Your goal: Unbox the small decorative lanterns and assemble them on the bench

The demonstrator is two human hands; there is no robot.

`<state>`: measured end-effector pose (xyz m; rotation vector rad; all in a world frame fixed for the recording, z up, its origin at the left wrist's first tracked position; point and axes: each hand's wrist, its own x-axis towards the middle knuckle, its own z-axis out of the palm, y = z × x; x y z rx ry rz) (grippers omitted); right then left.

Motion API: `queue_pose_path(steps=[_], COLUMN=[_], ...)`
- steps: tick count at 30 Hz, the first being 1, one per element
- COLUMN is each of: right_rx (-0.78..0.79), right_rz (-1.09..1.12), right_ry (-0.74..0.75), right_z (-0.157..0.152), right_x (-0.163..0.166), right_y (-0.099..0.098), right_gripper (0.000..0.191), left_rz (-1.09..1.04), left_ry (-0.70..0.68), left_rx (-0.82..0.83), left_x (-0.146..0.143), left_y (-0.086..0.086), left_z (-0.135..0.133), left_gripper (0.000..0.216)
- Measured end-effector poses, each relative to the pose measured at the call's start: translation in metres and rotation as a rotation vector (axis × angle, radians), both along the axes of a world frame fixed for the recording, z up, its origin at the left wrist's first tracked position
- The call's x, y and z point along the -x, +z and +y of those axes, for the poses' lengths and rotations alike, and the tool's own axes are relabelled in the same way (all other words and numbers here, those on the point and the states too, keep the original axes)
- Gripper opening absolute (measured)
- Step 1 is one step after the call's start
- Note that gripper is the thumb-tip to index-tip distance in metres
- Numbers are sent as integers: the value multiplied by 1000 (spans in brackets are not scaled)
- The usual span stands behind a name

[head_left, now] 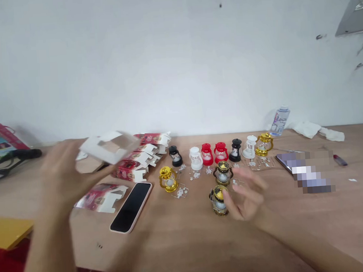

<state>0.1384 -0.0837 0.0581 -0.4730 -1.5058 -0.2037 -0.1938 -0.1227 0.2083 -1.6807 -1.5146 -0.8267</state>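
My left hand point(63, 177) is raised over the left of the wooden table point(189, 243), closed on a small white open carton point(108, 148); it is blurred by motion. My right hand point(246, 195) rests on the table with its fingers spread, fingertips at a bronze mini lantern point(219, 200) that tilts beside it. A second bronze lantern point(223, 173) stands just behind. A gold lantern point(168, 179) stands to the left.
A row of black, white, red and gold mini lanterns point(220, 152) lines the back. Red-and-white cartons point(139, 159) are stacked at left, one flat point(100, 197). A phone point(131, 206) lies face up. A bottle point(279, 121), cloth point(318, 131) and yellow card point(8, 232) sit around.
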Motion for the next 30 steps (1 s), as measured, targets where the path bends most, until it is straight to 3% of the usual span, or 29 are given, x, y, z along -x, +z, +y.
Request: queue_pose_path(steps=[3,5,8,9,11,15,22,30], right_rx=[124,232,271,266,256,238,195,340], right_rz=[89,113,39,3,-66,-182,-315,-288], right_ry=[31,20,-21,-34,-46,-62,-287,-185], right_z=[4,6,13,17,24,32,37,48], right_x=[17,23,19,15,4,-8,-2,-13], right_y=[60,90,110,111,110,105,98,96], right_gripper=[60,59,24,16,20,20,15,17], left_rz=[140,146,64,19,-52,-41,169,236], left_ry=[-323,-470,-569,-596,-671,-789,-675,-619], left_rx=[-6,24,2,-14,-34,32,138,181], left_x=[-57,-91,-127,-134,-141,-142,-154,-158], left_y=[0,-7,-19,-22,-29,-35,-34,-40], left_z=[21,42,68,75,84,88,80,84], left_gripper=[55,56,67,70,74,61,34,39])
